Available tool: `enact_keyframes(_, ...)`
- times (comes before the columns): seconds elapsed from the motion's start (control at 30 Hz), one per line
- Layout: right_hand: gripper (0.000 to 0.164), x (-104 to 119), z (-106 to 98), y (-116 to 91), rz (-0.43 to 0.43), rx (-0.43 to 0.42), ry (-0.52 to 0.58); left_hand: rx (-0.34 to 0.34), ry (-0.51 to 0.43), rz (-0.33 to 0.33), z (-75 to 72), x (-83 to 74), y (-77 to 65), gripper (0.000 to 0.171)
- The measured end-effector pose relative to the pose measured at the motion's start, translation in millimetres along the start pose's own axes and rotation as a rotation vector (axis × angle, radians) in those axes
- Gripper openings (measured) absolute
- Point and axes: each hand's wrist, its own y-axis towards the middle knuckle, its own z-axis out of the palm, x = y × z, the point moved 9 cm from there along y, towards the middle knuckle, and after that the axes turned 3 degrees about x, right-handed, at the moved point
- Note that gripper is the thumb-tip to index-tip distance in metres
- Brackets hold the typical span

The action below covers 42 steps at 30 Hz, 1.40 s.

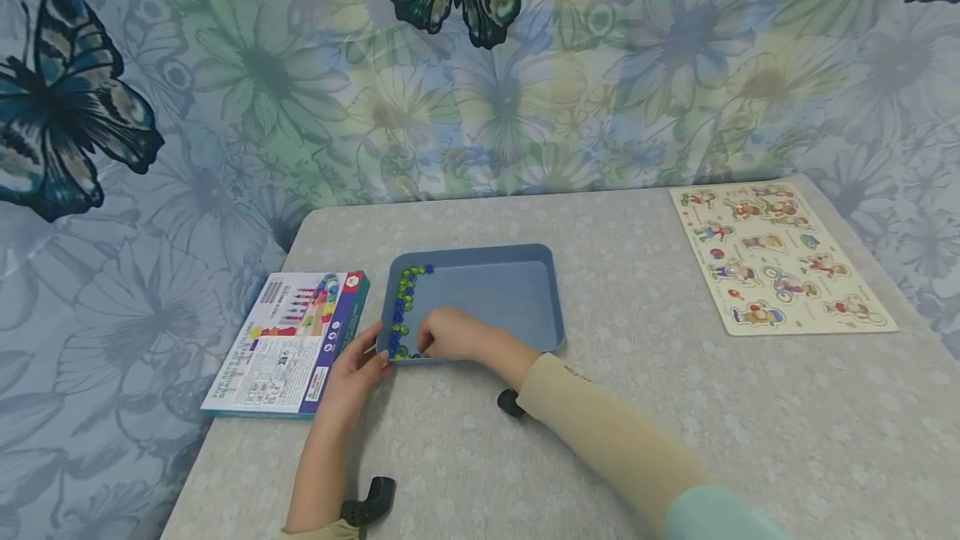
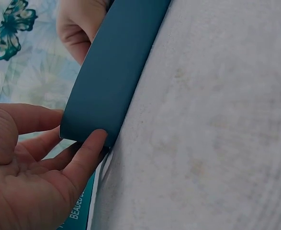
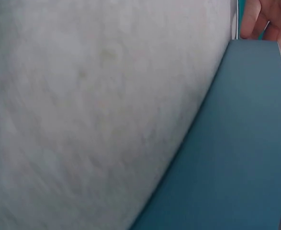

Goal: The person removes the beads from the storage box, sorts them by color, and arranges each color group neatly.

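Observation:
A shallow blue-grey tray (image 1: 487,290) lies on the table. Along its left side runs a line of small green and blue beads (image 1: 403,298), bending right at the far corner. My left hand (image 1: 356,373) holds the tray's near left corner; in the left wrist view, the fingers touch the rim and outer wall. My right hand (image 1: 456,333) reaches inside over the near wall, fingers curled down beside the nearest beads. Its fingertips are hidden, so I cannot tell whether they pinch a bead. The right wrist view shows mostly the tray's outer wall (image 3: 226,143).
A printed box (image 1: 281,348) lies left of the tray, close to my left hand. At the far right is a cream board with printed figures (image 1: 780,265). A butterfly-patterned cloth (image 1: 510,107) hangs behind the table (image 1: 622,273). Black wrist mounts stick out near both forearms.

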Motion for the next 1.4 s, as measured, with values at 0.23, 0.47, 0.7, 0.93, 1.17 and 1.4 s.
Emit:
enact_keyframes(0.23, 0.012, 1.3, -3.9, -3.7, 0.010, 0.015, -0.038, 0.005, -0.030, -0.023, 5.0, -12.7, -5.8, 0.053)
enact_keyframes(0.47, 0.007, -1.1, -8.4, -5.6, 0.007, -0.014, -0.057, 0.000, 0.001, -0.005, 2.0, -4.7, -0.5, 0.052)
enact_keyframes(0.7, 0.009, -6.1, -22.6, -15.7, -0.048, -0.051, -0.030, -0.012, 0.020, -0.002, -2.3, 4.4, 4.9, 0.052)
enact_keyframes(0.93, 0.009, -22.5, -63.7, -41.5, -0.058, -0.154, -0.015, -0.010, 0.052, -0.007, -2.6, 4.1, 2.8, 0.051)
enact_keyframes(1.17, 0.010, -49.0, -116.4, -79.2, 0.005, -0.288, -0.002, -0.011, 0.060, -0.020, -2.6, 5.6, -0.1, 0.051)
enact_keyframes(1.4, 0.013, -91.3, -155.7, -113.4, 0.128, -0.409, 0.026, -0.013, 0.031, -0.022, -2.4, 5.4, 1.5, 0.051)
